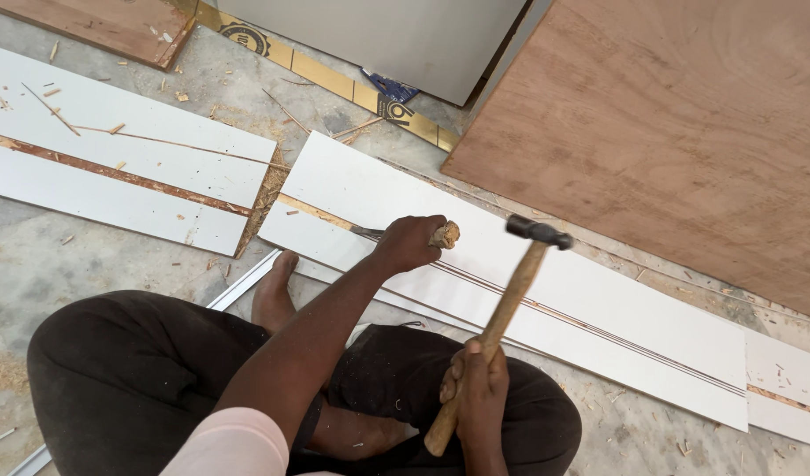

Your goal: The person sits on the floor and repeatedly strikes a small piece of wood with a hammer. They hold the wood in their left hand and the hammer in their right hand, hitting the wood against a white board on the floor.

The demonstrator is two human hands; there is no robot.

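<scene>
Far left on the concrete floor [35,256] I see a white panel [114,150] with a brown channel already cut along its length, and wood chips and splinters scattered over it. Beside it, toward the middle, lies the white board [599,326] being worked on, flat on the floor and running off to the right.

My left hand [409,242] is closed tight around the wooden handle of a chisel [440,234], its blade angled down and left onto the board's grooved line. The stretch to the left of the blade shows bare brown wood, so I judge that part is already cleared; to the right of the hand only thin scored lines run on toward the far end, which looks like most of the length left to do.

My right hand [475,388] is wrapped firmly around the lower end of a wooden-handled hammer [511,291], its dark head raised just to the right of the chisel's butt, not touching it.

Furthest right, a large brown plywood sheet [678,132] lies next to the board.
</scene>
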